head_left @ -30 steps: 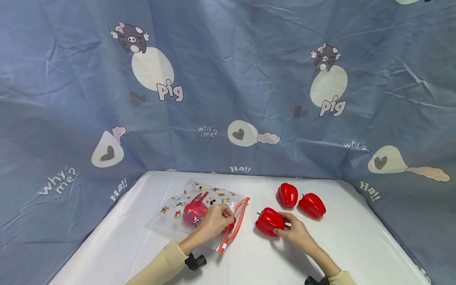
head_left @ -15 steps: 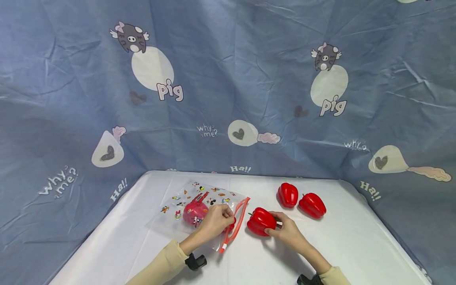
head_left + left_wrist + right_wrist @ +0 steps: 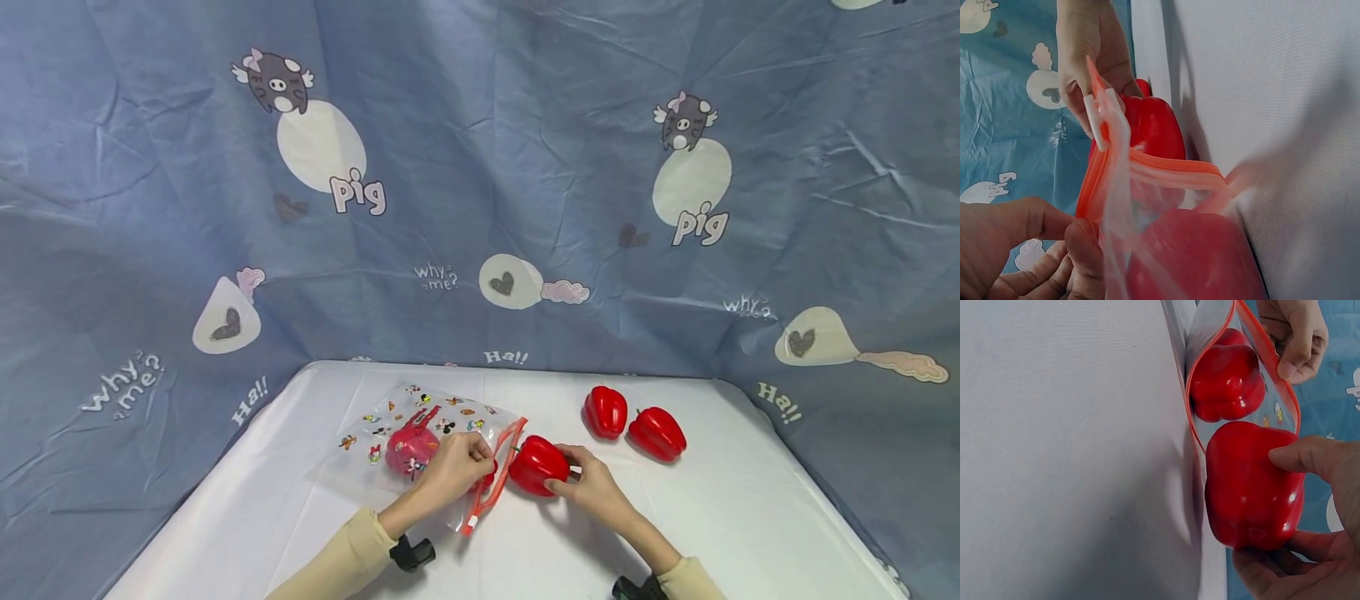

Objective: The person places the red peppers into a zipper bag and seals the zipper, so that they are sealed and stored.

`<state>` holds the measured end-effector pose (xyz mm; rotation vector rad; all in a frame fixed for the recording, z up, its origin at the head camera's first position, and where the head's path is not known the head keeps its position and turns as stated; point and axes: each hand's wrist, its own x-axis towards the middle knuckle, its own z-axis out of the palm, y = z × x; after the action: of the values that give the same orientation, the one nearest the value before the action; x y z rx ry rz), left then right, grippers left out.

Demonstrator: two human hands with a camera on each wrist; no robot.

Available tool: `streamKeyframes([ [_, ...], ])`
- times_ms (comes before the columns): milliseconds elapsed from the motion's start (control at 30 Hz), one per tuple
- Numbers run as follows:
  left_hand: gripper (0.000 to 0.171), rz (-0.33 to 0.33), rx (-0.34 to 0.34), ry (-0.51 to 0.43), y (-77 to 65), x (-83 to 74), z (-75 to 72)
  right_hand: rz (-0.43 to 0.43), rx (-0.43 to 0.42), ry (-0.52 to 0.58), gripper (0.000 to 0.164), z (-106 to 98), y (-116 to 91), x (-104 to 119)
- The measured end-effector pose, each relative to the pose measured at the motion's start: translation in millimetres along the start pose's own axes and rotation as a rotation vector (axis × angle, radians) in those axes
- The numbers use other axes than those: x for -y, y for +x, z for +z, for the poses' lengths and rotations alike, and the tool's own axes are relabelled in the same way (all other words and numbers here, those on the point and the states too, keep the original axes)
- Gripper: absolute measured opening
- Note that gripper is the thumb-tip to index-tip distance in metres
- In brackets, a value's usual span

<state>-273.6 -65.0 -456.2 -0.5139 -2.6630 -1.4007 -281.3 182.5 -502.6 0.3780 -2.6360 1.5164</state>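
My left hand (image 3: 454, 463) pinches the orange-red zip edge of a clear printed zip bag (image 3: 442, 408), holding its mouth apart. Inside the bag lie red bell peppers; one shows in the right wrist view as a glossy pepper (image 3: 1227, 378) just behind the opening. With thumb and fingers, my right hand (image 3: 594, 483) grips another red bell pepper (image 3: 538, 467), its stem end toward the bag. That pepper is right at the bag's mouth, overlapping the zip edge in the right wrist view. A white slider (image 3: 1094, 122) sits on one end of the zip.
Two more red bell peppers, one upright pepper (image 3: 605, 412) and one tilted pepper (image 3: 657, 434), lie behind my right hand on the white table (image 3: 750, 500). A blue patterned cloth (image 3: 480, 167) hangs behind and around the table.
My right hand has carried its bell pepper leftward, from beside the bag up to its mouth. My left hand and the other two peppers on the table have stayed in place.
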Motion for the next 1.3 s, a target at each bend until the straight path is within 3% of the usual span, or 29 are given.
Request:
streamKeyframes([
  [900,0.005,0.009,0.017,0.005,-0.5,-1.4,2.9,0.008,-0.019,-0.007,0.056,17.6,10.5,2.6],
  [1300,0.005,0.009,0.013,0.002,-2.2,-1.4,3.4,-0.037,-0.015,-0.053,0.058,17.4,11.1,8.1],
])
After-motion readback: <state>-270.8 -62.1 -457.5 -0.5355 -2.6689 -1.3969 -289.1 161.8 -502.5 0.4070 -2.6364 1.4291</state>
